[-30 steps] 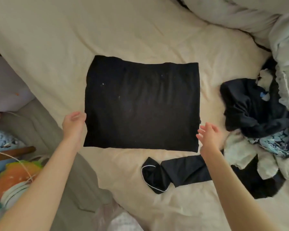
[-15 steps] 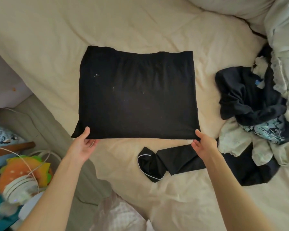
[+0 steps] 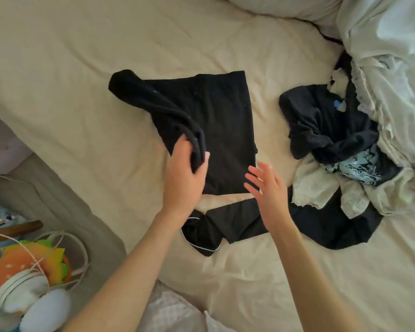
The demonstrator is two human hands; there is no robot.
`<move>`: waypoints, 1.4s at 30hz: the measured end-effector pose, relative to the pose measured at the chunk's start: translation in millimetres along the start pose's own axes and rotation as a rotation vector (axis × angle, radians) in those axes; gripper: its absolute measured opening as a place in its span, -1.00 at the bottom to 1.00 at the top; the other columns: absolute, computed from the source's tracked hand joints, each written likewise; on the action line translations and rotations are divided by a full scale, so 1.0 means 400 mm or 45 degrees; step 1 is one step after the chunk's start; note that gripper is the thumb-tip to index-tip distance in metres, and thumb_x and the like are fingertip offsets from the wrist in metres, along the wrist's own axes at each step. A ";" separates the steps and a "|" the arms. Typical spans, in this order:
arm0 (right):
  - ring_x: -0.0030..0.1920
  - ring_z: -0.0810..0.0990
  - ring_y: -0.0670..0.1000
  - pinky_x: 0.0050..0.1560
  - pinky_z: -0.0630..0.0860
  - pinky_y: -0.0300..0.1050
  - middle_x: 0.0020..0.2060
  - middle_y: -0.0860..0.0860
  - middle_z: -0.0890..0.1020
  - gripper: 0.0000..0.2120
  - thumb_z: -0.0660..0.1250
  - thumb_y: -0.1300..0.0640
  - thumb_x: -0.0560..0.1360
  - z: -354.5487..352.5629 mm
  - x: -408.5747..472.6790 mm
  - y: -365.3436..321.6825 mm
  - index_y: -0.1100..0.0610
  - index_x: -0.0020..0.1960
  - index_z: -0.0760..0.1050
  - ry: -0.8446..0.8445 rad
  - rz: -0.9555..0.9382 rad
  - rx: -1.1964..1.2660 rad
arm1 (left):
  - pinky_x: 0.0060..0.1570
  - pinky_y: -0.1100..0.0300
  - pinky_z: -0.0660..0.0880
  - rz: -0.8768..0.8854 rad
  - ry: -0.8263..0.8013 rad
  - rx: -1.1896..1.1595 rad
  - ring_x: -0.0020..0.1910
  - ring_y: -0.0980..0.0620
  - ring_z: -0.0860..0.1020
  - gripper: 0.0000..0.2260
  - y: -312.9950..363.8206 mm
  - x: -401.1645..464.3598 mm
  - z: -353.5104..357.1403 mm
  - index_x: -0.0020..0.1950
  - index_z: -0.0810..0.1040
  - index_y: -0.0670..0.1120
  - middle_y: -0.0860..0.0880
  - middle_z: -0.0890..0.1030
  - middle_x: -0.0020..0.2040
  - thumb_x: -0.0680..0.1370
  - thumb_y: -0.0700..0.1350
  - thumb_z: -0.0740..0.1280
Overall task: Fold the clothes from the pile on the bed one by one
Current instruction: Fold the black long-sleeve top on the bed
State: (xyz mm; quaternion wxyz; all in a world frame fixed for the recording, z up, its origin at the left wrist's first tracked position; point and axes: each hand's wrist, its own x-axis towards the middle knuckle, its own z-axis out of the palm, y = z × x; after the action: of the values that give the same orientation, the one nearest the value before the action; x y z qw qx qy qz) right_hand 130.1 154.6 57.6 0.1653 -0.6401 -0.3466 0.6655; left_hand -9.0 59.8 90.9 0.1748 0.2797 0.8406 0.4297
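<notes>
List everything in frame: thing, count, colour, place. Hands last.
black garment being folded: 1, black, centre of bed, left side lifted and carried over to the right
small black piece with white piping: 1, black, just below the garment
clothes pile: 1 heap, dark navy, black, cream and a pale blue print, right of the garment
bed cover: 1, cream, under everything
white duvet: 1, white, bunched at upper right
burger plush toy: 1, orange, yellow and green, lower left, off the bed
white cord: 1, white, looped over the toy
left hand: 1, grip on the garment's lifted edge
right hand: 1, fingers spread, at the garment's lower right corner; contact unclear
</notes>
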 end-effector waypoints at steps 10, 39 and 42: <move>0.23 0.49 0.12 0.16 0.51 0.00 0.34 0.08 0.42 -0.43 0.35 -0.04 0.51 0.016 0.127 -0.016 0.16 0.42 0.28 -0.069 0.371 -0.095 | 0.24 -0.18 0.38 0.187 -0.551 0.882 0.40 -0.26 0.32 -0.50 -0.196 -0.088 0.082 0.23 0.47 -0.15 -0.22 0.39 0.38 0.34 -0.22 0.53; 0.03 0.50 -0.05 -0.01 0.44 -0.18 0.11 0.01 0.52 -0.52 0.28 -0.15 0.52 0.058 0.232 -0.095 0.14 0.31 0.39 -0.060 -0.143 -0.776 | 0.06 -0.02 0.48 0.333 -0.750 1.006 0.29 -0.16 0.47 -0.25 -0.247 -0.089 0.085 0.32 0.46 -0.09 -0.12 0.50 0.32 0.16 -0.37 0.56; 0.06 0.49 -0.06 0.04 0.44 -0.19 0.17 0.00 0.50 -0.49 0.30 -0.14 0.51 0.139 0.279 -0.163 0.12 0.34 0.35 -0.111 -0.293 -0.863 | 0.03 -0.02 0.48 0.306 -0.742 0.977 0.25 -0.15 0.50 -0.30 -0.236 -0.083 0.084 0.26 0.52 -0.07 -0.12 0.54 0.27 0.15 -0.35 0.58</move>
State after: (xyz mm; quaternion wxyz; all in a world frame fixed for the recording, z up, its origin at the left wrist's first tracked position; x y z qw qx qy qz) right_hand 47.8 260.8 15.7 0.0024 -0.5863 -0.6241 0.5165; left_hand 4.7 15.4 -3.9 0.2361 0.5272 0.8162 0.0105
